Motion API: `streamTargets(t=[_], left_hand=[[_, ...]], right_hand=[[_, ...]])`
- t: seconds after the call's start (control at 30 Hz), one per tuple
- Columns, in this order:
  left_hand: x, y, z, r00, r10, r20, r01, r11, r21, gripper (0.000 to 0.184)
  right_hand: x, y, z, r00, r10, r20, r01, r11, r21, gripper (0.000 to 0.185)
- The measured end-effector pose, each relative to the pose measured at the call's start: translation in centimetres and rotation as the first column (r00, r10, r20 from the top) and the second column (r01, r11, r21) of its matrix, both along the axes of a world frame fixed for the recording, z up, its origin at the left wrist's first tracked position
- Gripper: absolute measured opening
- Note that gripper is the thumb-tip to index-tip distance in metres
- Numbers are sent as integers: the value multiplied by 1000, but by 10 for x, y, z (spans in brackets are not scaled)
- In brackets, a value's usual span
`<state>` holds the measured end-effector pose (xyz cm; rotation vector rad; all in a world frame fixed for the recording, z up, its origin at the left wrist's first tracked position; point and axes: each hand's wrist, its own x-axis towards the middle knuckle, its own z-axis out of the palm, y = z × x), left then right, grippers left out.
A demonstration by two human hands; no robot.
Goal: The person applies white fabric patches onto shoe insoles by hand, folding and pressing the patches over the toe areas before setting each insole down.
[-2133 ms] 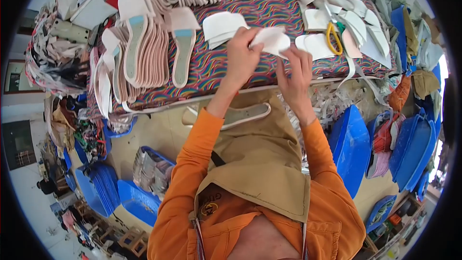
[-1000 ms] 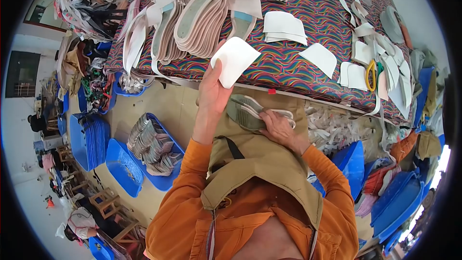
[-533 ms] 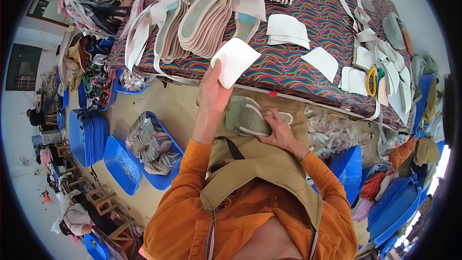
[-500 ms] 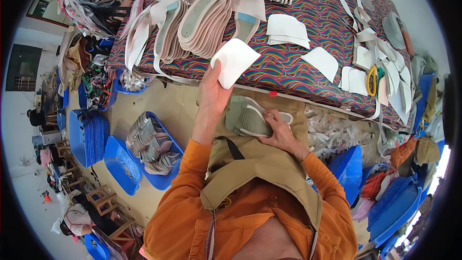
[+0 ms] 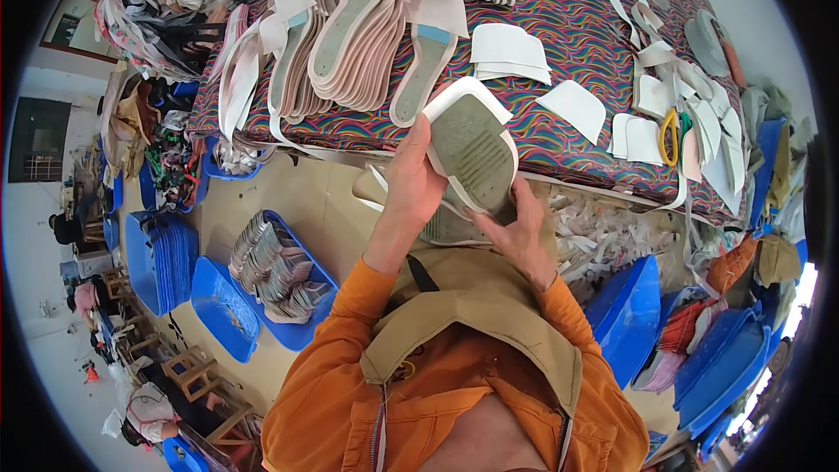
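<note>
Above my apron, both hands hold a grey-green shoe insole (image 5: 476, 147) with a white border and ridges across its middle. My left hand (image 5: 414, 188) grips its left edge, fingers behind it, thumb near the top. A white curved piece (image 5: 468, 93) lies along the insole's upper end. My right hand (image 5: 522, 234) pinches the lower right edge between thumb and fingers. Below them, another insole (image 5: 447, 229) is partly hidden by my hands. On the table just ahead, a finished-looking insole (image 5: 418, 87) with a blue band and pale flap lies beside a stack of similar insoles (image 5: 358, 61).
The patterned table (image 5: 559, 0) carries white cut pieces (image 5: 509, 54), a single white piece (image 5: 572, 111) and yellow-handled scissors (image 5: 669, 136). Blue tubs stand on the floor at left, one filled with stacked pieces (image 5: 275, 267). White scraps (image 5: 603, 225) lie under the table; a blue tub (image 5: 625, 319) stands at right.
My right hand has raised the insole from my lap to my left hand. The white piece from my left hand now sits at the insole's upper end.
</note>
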<state>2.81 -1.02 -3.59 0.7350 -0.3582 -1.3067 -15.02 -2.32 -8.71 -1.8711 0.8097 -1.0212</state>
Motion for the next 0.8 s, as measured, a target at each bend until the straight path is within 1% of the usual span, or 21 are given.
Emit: streamTargets(t=[0.1,0.17,0.23,0.33,0.47,0.63,0.73,0.8], left_hand=[[-1,1,1,999,-11,-30,11,1000,3,56],[-1,2,2,997,-21,-75,21,1000,6,55],[-3,2,2,997,-29,-66,29,1000,0,55],[-5,2,2,998,-49,-46,48,999,-14,55],[-8,2,3,998,-45,-50,43,998,-34,54],[-10,2,3,998,-47,-46,45,999,-29,54],[-10,3,2,997,-57,-57,55,998,-33,54],[-9,4,0,995,-54,-80,54,999,-4,55]], right_hand=[[-2,1,0,1000,0,29,0,1000,-21,62],[-5,0,0,999,2,34,-3,1000,28,65],[-6,0,1,999,3,36,-5,999,53,66],[-7,-4,2,1000,16,-12,-16,1000,9,69],[-4,-3,-5,999,20,40,-21,999,25,69],[-3,-3,-9,998,11,54,-12,1000,26,69],[0,-5,-8,995,-25,95,28,999,-25,61],[-1,-5,-8,996,-26,86,29,999,-37,62]])
